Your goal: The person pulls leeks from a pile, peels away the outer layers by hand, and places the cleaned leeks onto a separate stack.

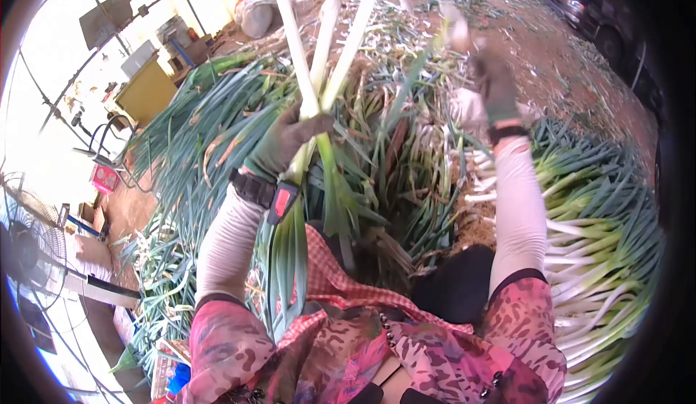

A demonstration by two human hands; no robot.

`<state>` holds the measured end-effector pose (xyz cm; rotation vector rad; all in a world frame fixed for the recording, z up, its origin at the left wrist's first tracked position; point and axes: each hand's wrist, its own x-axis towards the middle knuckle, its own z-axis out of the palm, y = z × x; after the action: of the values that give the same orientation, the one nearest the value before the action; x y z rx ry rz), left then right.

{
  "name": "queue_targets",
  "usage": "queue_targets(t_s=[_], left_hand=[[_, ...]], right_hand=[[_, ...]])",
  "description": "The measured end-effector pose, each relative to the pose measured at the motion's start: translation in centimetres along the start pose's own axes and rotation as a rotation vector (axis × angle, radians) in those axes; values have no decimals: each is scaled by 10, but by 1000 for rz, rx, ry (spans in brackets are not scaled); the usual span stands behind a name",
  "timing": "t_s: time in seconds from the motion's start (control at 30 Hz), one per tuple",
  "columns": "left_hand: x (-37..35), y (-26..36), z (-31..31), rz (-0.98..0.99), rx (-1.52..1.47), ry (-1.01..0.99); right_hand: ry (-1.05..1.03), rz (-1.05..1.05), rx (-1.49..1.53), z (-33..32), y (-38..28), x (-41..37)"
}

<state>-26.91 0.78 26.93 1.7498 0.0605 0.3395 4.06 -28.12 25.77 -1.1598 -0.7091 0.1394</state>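
My left hand, in a dark green glove, is closed around several long green onions. Their white stalks point up and away, and their green leaves hang down toward my lap. My right hand, also gloved, is raised at the right and blurred by motion. Close to its fingertips is a pale, smeared shape with a green leaf strip; whether the hand grips it is unclear. Loose leaves and peelings lie below and between my hands.
A large heap of green onions spreads at the left. Cleaned ones lie in rows at the right. A fan stands at far left, near a yellow box. A vehicle is at the upper right.
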Motion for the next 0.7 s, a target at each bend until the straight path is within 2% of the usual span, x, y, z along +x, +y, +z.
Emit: queue_targets(t_s=[0.1,0.13,0.17,0.2,0.23,0.27,0.3,0.33,0.4,0.47,0.5,0.57,0.63,0.67,0.7], left_hand=[[-5,10,3,0,-89,-13],[-7,19,8,36,-115,-10],[-5,17,11,1,-121,-19],[-3,14,14,-40,-128,-31],[-1,11,21,-87,-132,-49],[0,8,33,-128,-266,-119],[8,-3,39,-107,-198,-276],[13,-20,48,3,-92,-430],[15,-22,75,57,-20,-593],[12,-7,102,-63,-86,-607],[11,0,108,-16,4,-629],[13,8,111,163,54,-574],[9,44,107,361,246,-407],[13,37,97,609,462,-175],[17,42,89,841,446,-51]], right_hand=[[-37,-590,-493,73,-69,9],[-77,-702,-719,106,-88,-7],[-249,-974,-1156,122,-99,-20],[-415,-1060,-1360,140,-105,-38],[-248,-1421,-1942,152,-86,-50],[-491,-1387,-1782,158,-80,-61],[-584,-1320,-1789,154,-81,-64],[-675,-1249,-1793,149,-83,-68],[-851,-1100,-1787,139,-88,-76],[-1026,-956,-1760,129,-94,-81],[-957,-1026,-1722,115,-103,-82],[-962,-607,-1958,96,-127,-77],[-595,-1118,-1903,39,-150,-66],[-508,-1124,-1974,11,-173,-59],[-419,-1124,-2049,-13,-202,-55]])
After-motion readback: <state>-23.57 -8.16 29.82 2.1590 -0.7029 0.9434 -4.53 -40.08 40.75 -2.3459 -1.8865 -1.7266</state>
